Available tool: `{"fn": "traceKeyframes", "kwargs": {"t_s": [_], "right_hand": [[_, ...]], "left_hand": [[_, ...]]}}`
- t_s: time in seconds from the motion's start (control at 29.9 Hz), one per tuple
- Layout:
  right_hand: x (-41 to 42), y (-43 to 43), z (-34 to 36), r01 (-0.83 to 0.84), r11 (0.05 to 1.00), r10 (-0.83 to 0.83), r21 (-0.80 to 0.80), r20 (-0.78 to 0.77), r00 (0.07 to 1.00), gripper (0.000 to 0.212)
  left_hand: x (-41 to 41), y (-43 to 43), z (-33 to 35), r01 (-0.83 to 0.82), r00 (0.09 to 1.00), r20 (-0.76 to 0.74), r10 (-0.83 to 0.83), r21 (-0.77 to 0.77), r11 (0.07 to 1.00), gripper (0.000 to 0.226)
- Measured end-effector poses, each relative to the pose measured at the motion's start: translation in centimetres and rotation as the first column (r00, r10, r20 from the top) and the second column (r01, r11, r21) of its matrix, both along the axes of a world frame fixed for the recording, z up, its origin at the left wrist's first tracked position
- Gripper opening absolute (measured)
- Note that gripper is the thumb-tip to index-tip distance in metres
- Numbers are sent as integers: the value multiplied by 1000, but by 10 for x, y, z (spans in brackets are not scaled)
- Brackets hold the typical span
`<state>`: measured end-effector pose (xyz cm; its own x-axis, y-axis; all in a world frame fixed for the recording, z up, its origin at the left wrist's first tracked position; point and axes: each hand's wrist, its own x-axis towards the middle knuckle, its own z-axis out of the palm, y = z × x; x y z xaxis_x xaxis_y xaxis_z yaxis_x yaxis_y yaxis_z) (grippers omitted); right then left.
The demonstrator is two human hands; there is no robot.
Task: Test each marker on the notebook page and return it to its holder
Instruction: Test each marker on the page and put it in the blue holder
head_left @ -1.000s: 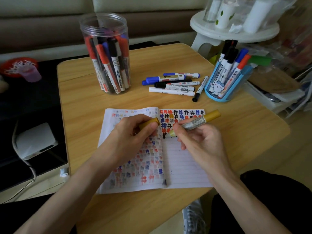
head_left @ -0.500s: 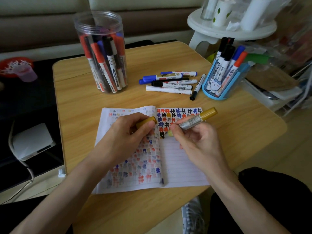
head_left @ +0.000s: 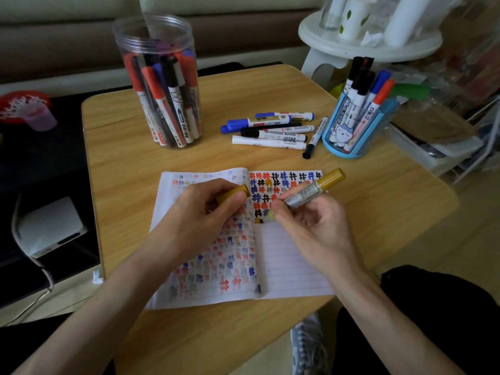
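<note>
An open notebook [head_left: 292,261] lies on the wooden table [head_left: 124,158], its pages covered in coloured hash marks. My right hand [head_left: 316,226] grips a gold marker [head_left: 313,190], its tip down on the right page near the spine. My left hand [head_left: 200,212] rests on the left page and holds the marker's gold cap [head_left: 232,194] between thumb and fingers. A clear round jar [head_left: 159,82] full of markers stands at the back left. A blue holder [head_left: 354,131] with several markers stands at the back right. Several loose markers [head_left: 273,131] lie between the two.
A white stool [head_left: 365,47] with bottles stands behind the table's right corner. A white box [head_left: 51,226] with a cable sits on the dark surface to the left. Shelving and clutter lie to the right. My shoe [head_left: 308,345] shows below the table's front edge.
Both hands and the gold marker stay in nearly the same place on the notebook. The view has shifted slightly.
</note>
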<state>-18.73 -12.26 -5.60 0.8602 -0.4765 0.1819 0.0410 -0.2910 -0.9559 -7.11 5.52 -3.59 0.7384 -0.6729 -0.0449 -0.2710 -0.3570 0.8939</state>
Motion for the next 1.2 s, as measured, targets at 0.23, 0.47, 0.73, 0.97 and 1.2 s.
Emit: {"fn": "traceKeyframes", "kwargs": {"t_s": [0.23, 0.47, 0.73, 0.97, 1.2], "right_hand": [[-3, -3, 0, -12, 993, 14, 114, -14, 1000, 3], [0, -2, -1, -38, 999, 38, 15, 12, 999, 5], [-2, -3, -1, -21, 995, 22, 95, -13, 1000, 1], [0, 0, 1, -32, 999, 32, 8, -12, 999, 2], [-3, 1, 6, -26, 999, 28, 37, -56, 998, 6]], "left_hand": [[0, 0, 0, -4, 1000, -18, 4, -5, 1000, 32], [0, -1, 1, -4, 1000, 0, 4, 1, 1000, 35], [-1, 0, 3, 4, 1000, -15, -4, 2, 1000, 37], [-1, 0, 2, 6, 1000, 2, -6, 5, 1000, 34], [-2, 1, 4, 4, 1000, 31, -4, 8, 1000, 33]]}}
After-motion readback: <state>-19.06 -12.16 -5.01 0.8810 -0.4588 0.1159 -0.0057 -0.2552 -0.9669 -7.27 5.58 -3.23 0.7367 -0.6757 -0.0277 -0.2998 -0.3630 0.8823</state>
